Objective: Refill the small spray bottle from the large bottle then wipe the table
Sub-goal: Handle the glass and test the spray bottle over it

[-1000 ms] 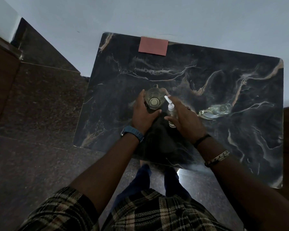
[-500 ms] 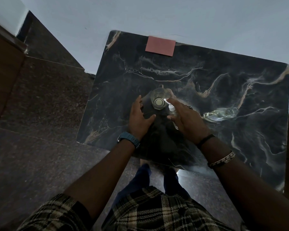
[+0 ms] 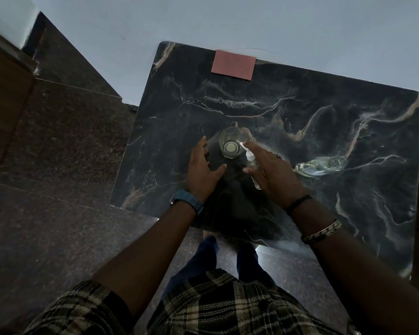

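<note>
The large clear bottle (image 3: 230, 146) stands upright near the middle of the black marble table (image 3: 324, 112), seen from above. My right hand (image 3: 273, 175) grips the small spray bottle (image 3: 250, 159), whose white nozzle tilts toward the large bottle's top. Just left of the large bottle, my left hand (image 3: 203, 174) hovers with fingers spread and holds nothing. A pink cloth (image 3: 233, 65) lies flat at the table's far edge.
A clear plastic item (image 3: 321, 165) lies on its side on the table, right of my right hand. The table stands against a pale wall (image 3: 252, 20). Dark stone floor (image 3: 58, 165) runs along the left, and my legs are under the near edge.
My left hand has let go of the large bottle and drawn back a little with fingers spread. My right hand keeps the spray bottle beside the large bottle.
</note>
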